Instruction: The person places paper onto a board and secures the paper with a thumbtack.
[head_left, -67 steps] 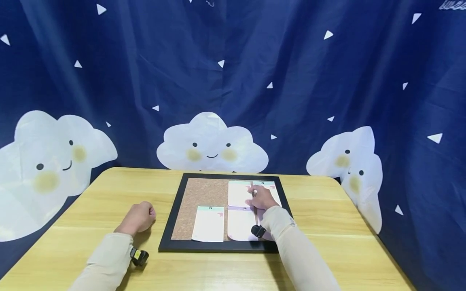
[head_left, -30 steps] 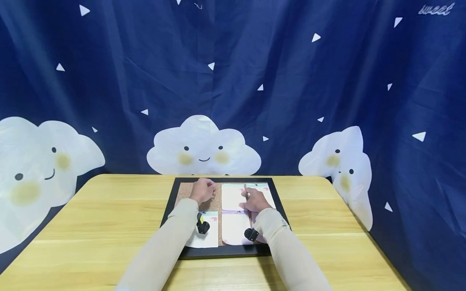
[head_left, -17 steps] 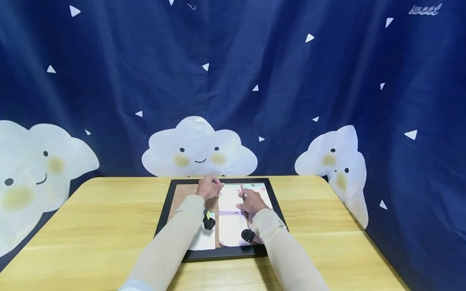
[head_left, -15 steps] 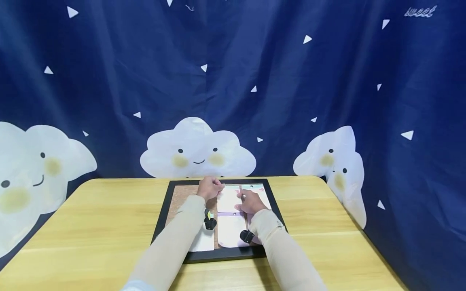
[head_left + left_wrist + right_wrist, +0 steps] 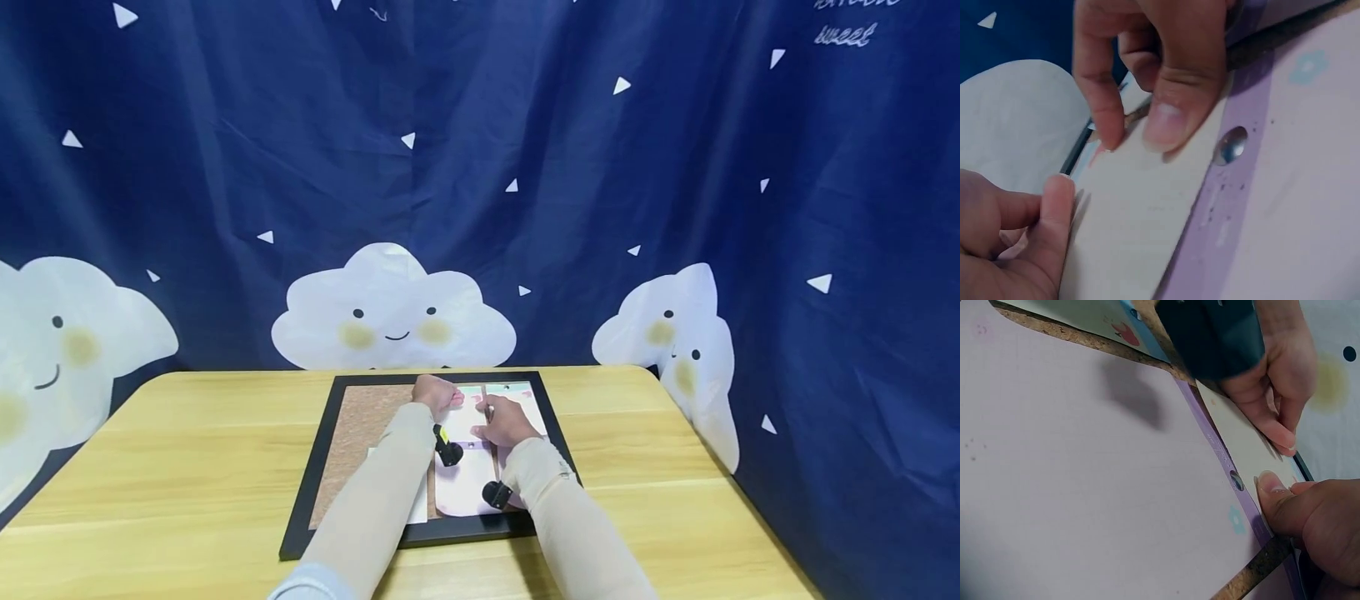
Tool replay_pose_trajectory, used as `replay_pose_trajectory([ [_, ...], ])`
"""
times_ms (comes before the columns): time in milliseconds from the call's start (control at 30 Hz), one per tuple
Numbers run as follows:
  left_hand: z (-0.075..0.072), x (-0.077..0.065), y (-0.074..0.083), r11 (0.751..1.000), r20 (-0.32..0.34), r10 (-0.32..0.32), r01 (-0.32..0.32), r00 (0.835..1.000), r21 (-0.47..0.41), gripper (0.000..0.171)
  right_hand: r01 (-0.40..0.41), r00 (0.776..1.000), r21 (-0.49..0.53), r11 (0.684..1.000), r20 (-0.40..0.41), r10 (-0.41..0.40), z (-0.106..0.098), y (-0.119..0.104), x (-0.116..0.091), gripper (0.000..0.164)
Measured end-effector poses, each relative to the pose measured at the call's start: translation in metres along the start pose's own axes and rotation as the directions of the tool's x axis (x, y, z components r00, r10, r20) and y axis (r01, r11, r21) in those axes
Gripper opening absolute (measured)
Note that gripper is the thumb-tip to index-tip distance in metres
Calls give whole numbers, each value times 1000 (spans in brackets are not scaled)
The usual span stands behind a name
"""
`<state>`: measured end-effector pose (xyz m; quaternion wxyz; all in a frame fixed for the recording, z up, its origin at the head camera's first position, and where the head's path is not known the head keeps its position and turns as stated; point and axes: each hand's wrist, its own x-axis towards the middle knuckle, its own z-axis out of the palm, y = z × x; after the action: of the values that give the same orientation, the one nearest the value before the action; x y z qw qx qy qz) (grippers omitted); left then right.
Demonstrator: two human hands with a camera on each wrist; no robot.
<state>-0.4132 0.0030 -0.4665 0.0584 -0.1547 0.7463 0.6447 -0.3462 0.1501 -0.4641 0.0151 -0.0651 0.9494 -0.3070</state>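
Note:
A cream sheet of notepaper [image 5: 463,423] lies in the upper middle of a black-framed corkboard [image 5: 367,417]. My left hand [image 5: 437,395] is at the sheet's top edge, fingers curled in and fingertips close together there; I cannot tell what is between them. In the left wrist view, the thumb and index finger of my right hand [image 5: 1166,69] stand apart, their tips resting on the sheet near its right side. A silver thumbtack [image 5: 1233,147] sits in the purple header of the notepaper sheet below [image 5: 1085,475], close to the cream sheet's lower edge.
A green-headed sheet [image 5: 525,406] lies upper right on the board, with a tack at its top. Another white sheet [image 5: 417,508], lower left, is partly under my left forearm. The black frame [image 5: 300,500] rests on the wooden table [image 5: 150,492], before a blue cloud-print curtain [image 5: 450,200].
My left hand has come from the table left of the board to the cream sheet's top edge, then slightly further right. My right hand stays on that sheet. The view has shifted somewhat.

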Motion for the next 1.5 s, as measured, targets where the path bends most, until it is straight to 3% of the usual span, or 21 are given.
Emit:
replay_pose_trajectory([
  [200, 3, 6, 2, 994, -73, -27, 35, 997, 103, 14, 34, 999, -17, 999, -13, -35, 2, -1, 1, 40],
  [433, 1, 8, 6, 993, -6, -112, 112, 994, -41, 26, 23, 1000, -14, 1000, -5, -23, 1, -2, -1, 41],
  [600, 1, 6, 9, 989, 30, -145, 146, 989, -38, 29, 9, 1000, -9, 1000, -7, -9, -1, 0, 0, 41],
  [767, 1, 2, 11, 992, -3, -115, 115, 993, 57, 30, 8, 1000, -24, 1000, -7, -8, 0, 2, 2, 41],
  [900, 0, -2, 11, 985, -25, -71, 75, 997, 155, 17, 16, 1000, -32, 999, -11, -16, 0, 0, 1, 40],
  [1167, 1, -4, 13, 980, 0, 9, -8, 1000, 200, 12, 8, 1000, -36, 999, -26, -9, -1, -3, -1, 39],
  [1267, 2, -3, 13, 949, 2, 34, -32, 999, 314, 9, 8, 999, -46, 999, -34, -10, -1, -3, -1, 39],
  [1400, 4, 0, 13, 854, -1, 62, -52, 998, 517, 18, 4, 1000, -32, 999, -24, -4, 0, -2, -2, 40],
  [1500, 5, 0, 13, 808, -14, 66, -45, 998, 587, 21, 0, 1000, -20, 1000, -15, -1, 1, -2, -2, 40],
])
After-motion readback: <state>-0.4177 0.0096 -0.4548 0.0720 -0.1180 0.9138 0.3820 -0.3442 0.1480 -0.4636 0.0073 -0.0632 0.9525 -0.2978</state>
